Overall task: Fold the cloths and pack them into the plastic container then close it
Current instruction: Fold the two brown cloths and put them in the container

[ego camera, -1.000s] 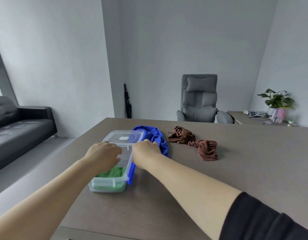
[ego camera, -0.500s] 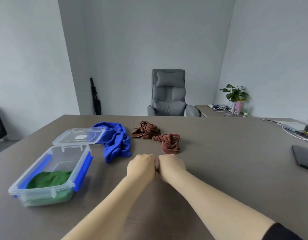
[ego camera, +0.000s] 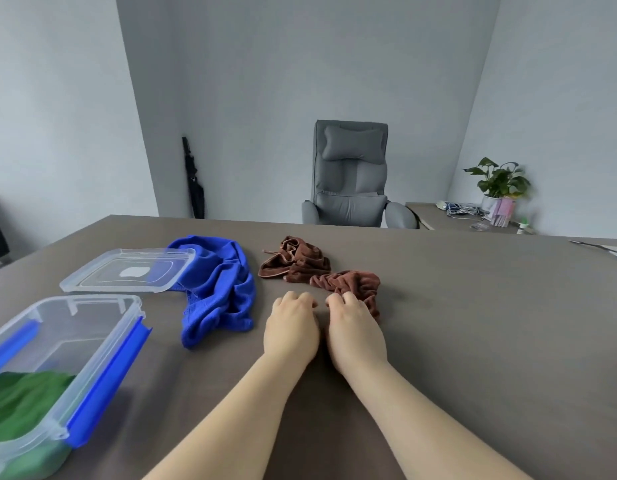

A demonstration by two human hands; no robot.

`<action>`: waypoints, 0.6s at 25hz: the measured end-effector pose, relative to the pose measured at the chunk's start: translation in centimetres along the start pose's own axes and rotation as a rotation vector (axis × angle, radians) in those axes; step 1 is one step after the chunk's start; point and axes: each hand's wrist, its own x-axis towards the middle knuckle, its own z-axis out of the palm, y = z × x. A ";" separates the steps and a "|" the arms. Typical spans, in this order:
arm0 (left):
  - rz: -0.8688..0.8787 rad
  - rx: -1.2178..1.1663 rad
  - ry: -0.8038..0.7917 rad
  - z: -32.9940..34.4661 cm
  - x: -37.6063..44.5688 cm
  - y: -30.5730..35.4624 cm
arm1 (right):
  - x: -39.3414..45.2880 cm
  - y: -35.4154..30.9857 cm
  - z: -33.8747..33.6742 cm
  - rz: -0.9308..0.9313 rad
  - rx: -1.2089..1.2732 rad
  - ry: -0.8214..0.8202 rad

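While both hands reach forward over the bench (ego camera: 473, 323), they lie side by side with the knuckles up. The left hand (ego camera: 291, 329) has its fingers bent down toward the bench top and it holds nothing that I can see. The right hand (ego camera: 355, 329) has its fingertips at the near edge of the brown cloth (ego camera: 348, 284); whether they already pinch the fabric, I cannot tell, because the hand hides the contact.

This brown cloth lies crumpled just ahead of the right hand. A second brown cloth (ego camera: 293, 261) is a little farther, ahead of both hands, and it touches the first one. The blue cloth (ego camera: 218, 292) lies bunched just to the left of the left hand. Farther to the left stands the clear plastic container (ego camera: 92, 327) with blue latches, open, with a folded green cloth (ego camera: 19, 403) already inside. Its transparent lid (ego camera: 127, 270) lies flat beyond it, and one edge rests on the blue cloth.

I judge the cloths to be light, soft and limp, probably terry or microfibre, so they will sag and not keep a shape. It seems best to find two corners of one edge, lift, and spread the cloth flat before folding. The container looks stiff and light, so it may slide when the lid is pressed.

The lid carries a small pale label in its middle, but no writing can be read.
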 end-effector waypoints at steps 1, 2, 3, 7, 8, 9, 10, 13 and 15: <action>-0.024 -0.001 0.018 0.0 0.8 -0.5 | 0.9 -0.3 0.4 -0.059 -0.023 0.016; -0.050 -0.007 0.038 -0.1 1.8 -1.0 | 1.8 -0.5 0.9 -0.108 -0.041 0.026; -0.080 -0.019 0.059 -0.2 2.8 -1.6 | 2.9 -0.8 1.6 -0.137 -0.043 0.026; -0.168 0.018 0.092 -0.4 6.5 -3.9 | 7.0 -1.2 3.9 -0.249 0.097 -0.029; -0.168 0.061 0.080 -0.4 7.2 -4.4 | 7.8 -1.2 4.4 -0.291 0.137 -0.075; -0.164 0.105 0.065 -0.3 7.8 -4.8 | 8.4 -1.1 4.9 -0.324 0.151 -0.128; -0.160 0.148 0.051 -0.2 8.3 -5.1 | 9.0 -1.0 5.4 -0.341 0.130 -0.168; -0.155 0.212 0.027 -0.4 8.9 -5.6 | 9.6 -0.4 6.0 -0.288 -0.018 -0.148; -0.162 0.196 0.048 -0.5 8.9 -5.8 | 9.7 0.1 5.7 -0.161 -0.077 -0.048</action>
